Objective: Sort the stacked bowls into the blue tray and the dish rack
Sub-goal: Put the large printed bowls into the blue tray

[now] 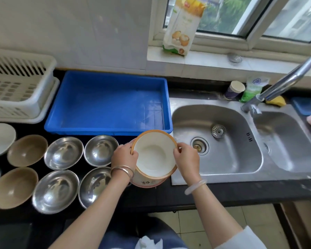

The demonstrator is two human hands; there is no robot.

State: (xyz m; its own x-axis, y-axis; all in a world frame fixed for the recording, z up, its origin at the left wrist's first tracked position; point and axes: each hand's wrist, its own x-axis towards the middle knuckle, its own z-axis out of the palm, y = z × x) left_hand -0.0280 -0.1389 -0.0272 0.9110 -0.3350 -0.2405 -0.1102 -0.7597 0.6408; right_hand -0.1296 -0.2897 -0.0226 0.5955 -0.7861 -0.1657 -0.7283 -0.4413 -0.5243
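Note:
A stack of white bowls with orange rims (154, 155) stands at the counter's front, just left of the sink. My left hand (124, 157) grips the top bowl's left rim and my right hand (187, 159) grips its right rim. The top bowl sits slightly tilted over the ones below. Behind the stack lies the blue tray (108, 103), with nothing in it. The white dish rack (16, 87) stands at the far left against the wall.
Several steel bowls (63, 152) and two brown bowls (27, 150) sit in rows on the dark counter to the left, with a white bowl (0, 139) beyond. The double steel sink (221, 139) and its tap (276, 87) are on the right.

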